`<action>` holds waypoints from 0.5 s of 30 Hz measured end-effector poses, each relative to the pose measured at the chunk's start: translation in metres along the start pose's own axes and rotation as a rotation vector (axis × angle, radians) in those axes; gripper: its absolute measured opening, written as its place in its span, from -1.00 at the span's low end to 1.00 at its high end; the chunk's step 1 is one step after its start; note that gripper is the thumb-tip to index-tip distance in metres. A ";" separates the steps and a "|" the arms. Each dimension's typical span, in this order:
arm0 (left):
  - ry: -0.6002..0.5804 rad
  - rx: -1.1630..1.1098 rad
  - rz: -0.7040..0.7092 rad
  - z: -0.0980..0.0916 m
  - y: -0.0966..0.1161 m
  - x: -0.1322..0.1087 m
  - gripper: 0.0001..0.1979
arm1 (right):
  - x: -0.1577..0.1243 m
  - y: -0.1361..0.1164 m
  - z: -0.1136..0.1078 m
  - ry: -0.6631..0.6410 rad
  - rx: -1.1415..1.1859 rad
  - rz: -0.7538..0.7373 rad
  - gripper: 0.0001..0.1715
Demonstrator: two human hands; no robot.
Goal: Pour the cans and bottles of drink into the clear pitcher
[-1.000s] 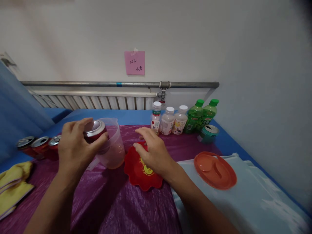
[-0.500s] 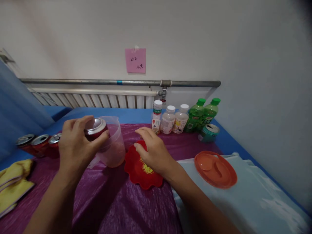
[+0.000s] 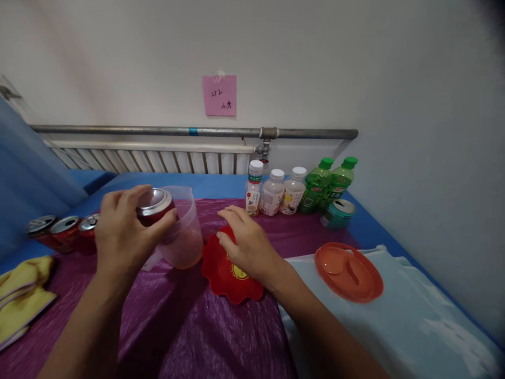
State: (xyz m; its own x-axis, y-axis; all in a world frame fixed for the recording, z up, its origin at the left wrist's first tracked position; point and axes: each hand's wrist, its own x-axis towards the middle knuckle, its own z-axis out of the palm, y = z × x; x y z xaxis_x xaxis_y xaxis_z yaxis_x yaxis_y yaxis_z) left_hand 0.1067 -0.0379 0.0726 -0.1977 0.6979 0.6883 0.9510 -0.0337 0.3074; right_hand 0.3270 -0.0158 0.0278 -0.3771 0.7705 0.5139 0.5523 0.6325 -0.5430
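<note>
My left hand (image 3: 122, 237) is wrapped round a red drinks can (image 3: 154, 206), tipped against the rim of a clear plastic jug (image 3: 184, 231) that holds some orange-pink liquid. My right hand (image 3: 246, 243) rests with fingers spread flat on a red scalloped dish (image 3: 231, 276) just right of the jug. Both stand on a purple cloth (image 3: 189, 326).
Three red cans (image 3: 59, 231) stand at far left, yellow cloths (image 3: 21, 295) in front of them. Three white-capped bottles (image 3: 274, 192), two green bottles (image 3: 327, 184) and a teal can (image 3: 338, 213) line the back. An orange divided plate (image 3: 349, 271) lies on pale plastic at right.
Hardly anything differs; the view has shifted slightly. Both hands, the can and the dish stay where they were.
</note>
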 end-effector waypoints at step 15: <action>0.032 0.010 -0.033 0.002 0.000 0.003 -0.41 | 0.000 0.002 0.003 -0.066 -0.055 0.001 -0.53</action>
State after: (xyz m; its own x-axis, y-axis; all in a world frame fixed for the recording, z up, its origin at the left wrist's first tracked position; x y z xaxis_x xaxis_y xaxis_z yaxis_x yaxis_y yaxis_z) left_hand 0.1069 -0.0345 0.0739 -0.2365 0.6755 0.6985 0.9461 -0.0039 0.3240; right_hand 0.3262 -0.0148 0.0249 -0.4241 0.7755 0.4676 0.5917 0.6282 -0.5052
